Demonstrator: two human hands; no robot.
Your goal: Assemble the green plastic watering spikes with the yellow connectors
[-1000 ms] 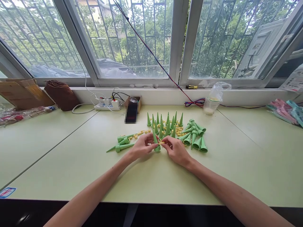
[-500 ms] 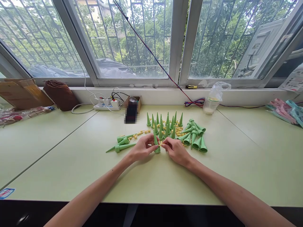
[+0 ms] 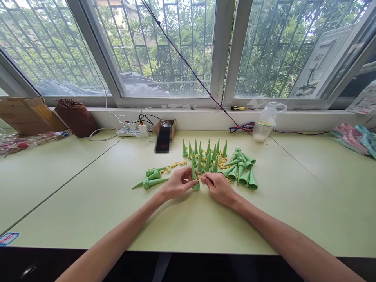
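Note:
My left hand is closed round a green plastic cone that stands point-up on the pale green table. My right hand pinches a small yellow piece against the cone's side. Just behind my hands stand several upright green cones among scattered yellow pieces. A heap of cones lying on their sides is to the right of my right hand. A few more lying cones and yellow pieces are to the left.
A power strip with cables, a small open box and a brown pouch sit along the window wall. A plastic cup in a bag stands at the back right. Pink and teal items lie far right.
My hands have barely moved. The yellow piece in my right fingers has come closer against the cone held by my left hand.

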